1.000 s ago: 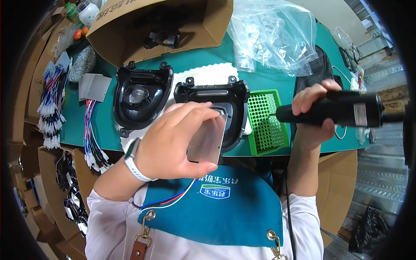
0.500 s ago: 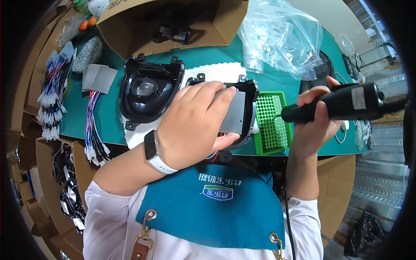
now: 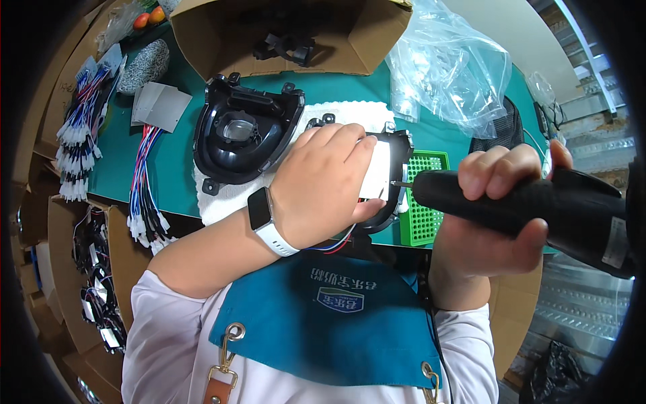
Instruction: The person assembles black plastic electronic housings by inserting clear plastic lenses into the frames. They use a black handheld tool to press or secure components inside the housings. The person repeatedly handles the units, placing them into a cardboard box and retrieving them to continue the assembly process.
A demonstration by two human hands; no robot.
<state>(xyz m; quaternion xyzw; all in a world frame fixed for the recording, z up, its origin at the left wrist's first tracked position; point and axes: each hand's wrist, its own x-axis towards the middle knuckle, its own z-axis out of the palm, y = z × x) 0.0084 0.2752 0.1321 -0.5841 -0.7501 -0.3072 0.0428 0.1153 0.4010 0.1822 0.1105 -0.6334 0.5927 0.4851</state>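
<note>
My left hand (image 3: 319,178) spans a flat pale plate (image 3: 378,174), thumb by its lower edge and fingers across its upper part. The plate lies in a black plastic housing (image 3: 404,143), mostly hidden under the hand; red and blue wires (image 3: 331,247) come out below. In my right hand (image 3: 494,236) is a black electric screwdriver (image 3: 484,200), fingers wrapped round its body. Its thin bit points left and meets the plate's right edge; whether it sits on a screw I cannot make out. A second black housing (image 3: 250,135) rests to the left.
A white cloth (image 3: 214,210) lies beneath the housings. Beside them are a green perforated tray (image 3: 422,230), grey plates (image 3: 161,106) with wires, and bundled cables (image 3: 81,145). An open cardboard box (image 3: 202,40) and clear plastic bags (image 3: 451,67) stand behind.
The screwdriver has moved left and nearer the housing, its bit now at the plate's right edge. My left hand stays on the plate, which now looks brighter.
</note>
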